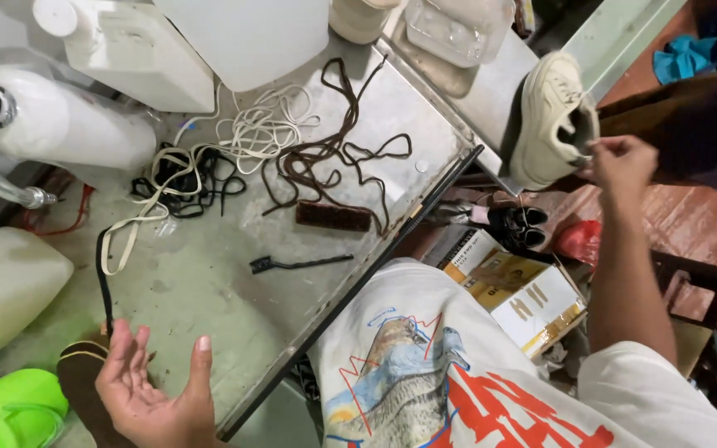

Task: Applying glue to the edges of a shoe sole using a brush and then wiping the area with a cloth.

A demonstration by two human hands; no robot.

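Observation:
My right hand (620,162) grips the heel of a cream sneaker (551,118), held up beside the metal table's right edge. My left hand (155,390) hovers palm-up and open over the table's near corner, holding nothing, next to a dark sandal (85,382). On the metal table (209,290) lie tangled laces: brown laces (334,153), white laces (263,124) and black laces (188,187). A brown scrub brush (334,216) and a small black brush (296,264) rest near the table's middle.
White plastic jugs (60,124) and containers crowd the table's back and left. A green plastic tub (6,406) sits at bottom left. Below the table stand cardboard boxes (524,294), black shoes (520,224) and a red bag (578,241).

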